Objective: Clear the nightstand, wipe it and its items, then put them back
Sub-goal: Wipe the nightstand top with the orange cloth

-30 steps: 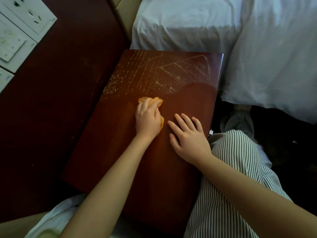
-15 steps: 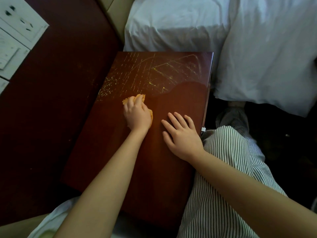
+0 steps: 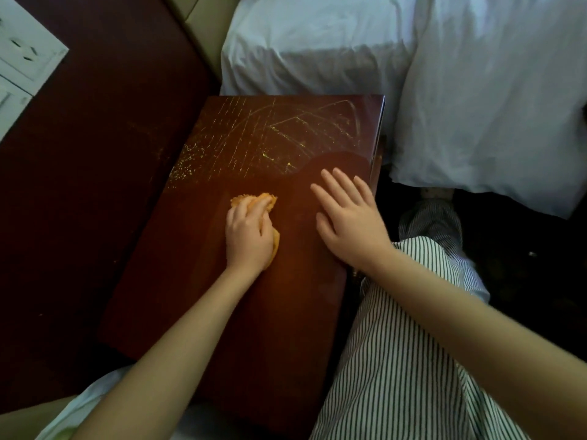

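One orange cloth (image 3: pixel 254 200) does the work here. It is bunched under my left grip (image 3: pixel 247 239), whose fingers curl over it and hold it down on the nightstand worktop (image 3: pixel 222 328), about midway across and just on the near side of the streaked patch. A second ago the cloth sat right at the edge of those yellowish streaks (image 3: pixel 270 141). Now it has come back a little toward me, so I read this as the return half of a wiping stroke. My right grip (image 3: pixel 352 227) holds nothing: fingers straight and spread, palm flat on the wood. It has slid toward the far right edge, bracing me. The streaks look unchanged, so I judge the wiping only partly done, with that far band still to cover and the putting-back not begun.

Counting: one cloth, one nightstand, two grips on it, and none of the nightstand's own items in view. Outward from there, one striped trouser leg (image 3: pixel 397 360) lies at the near right. White bedding (image 3: pixel 317 42) fills the far side and the right, and a dark wood panel (image 3: pixel 95 154) runs along the left. Two white wall plates (image 3: pixel 25 52) sit at the far left, cut off by the frame.
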A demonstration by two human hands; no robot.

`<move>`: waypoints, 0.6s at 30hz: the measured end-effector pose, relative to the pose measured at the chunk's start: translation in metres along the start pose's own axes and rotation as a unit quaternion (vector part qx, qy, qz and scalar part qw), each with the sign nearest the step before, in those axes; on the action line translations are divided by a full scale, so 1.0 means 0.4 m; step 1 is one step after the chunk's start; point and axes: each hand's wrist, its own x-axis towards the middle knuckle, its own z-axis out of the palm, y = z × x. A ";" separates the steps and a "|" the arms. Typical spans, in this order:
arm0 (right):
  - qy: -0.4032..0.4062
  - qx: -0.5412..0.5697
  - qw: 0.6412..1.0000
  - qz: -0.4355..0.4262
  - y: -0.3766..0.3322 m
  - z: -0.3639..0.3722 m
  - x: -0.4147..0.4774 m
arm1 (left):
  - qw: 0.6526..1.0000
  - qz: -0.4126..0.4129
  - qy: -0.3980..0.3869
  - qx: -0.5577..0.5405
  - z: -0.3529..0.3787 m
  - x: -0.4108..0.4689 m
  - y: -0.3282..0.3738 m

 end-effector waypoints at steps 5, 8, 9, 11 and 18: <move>-0.126 -0.030 0.992 0.012 0.069 0.000 0.035 | 0.989 -0.126 0.071 0.007 0.055 0.078 0.072; -0.157 -0.035 0.987 0.011 0.059 0.019 0.035 | 0.991 -0.111 0.074 0.021 0.074 0.088 0.104; -0.165 -0.037 0.986 0.010 0.055 0.025 0.033 | 0.993 -0.098 0.063 0.026 0.076 0.082 0.107; -0.165 -0.046 0.985 0.012 0.055 0.031 0.032 | 0.998 -0.057 0.034 0.023 0.074 0.060 0.105; -0.167 -0.052 0.985 0.002 0.057 0.027 0.031 | 1.000 0.009 0.009 0.019 0.027 -0.017 0.045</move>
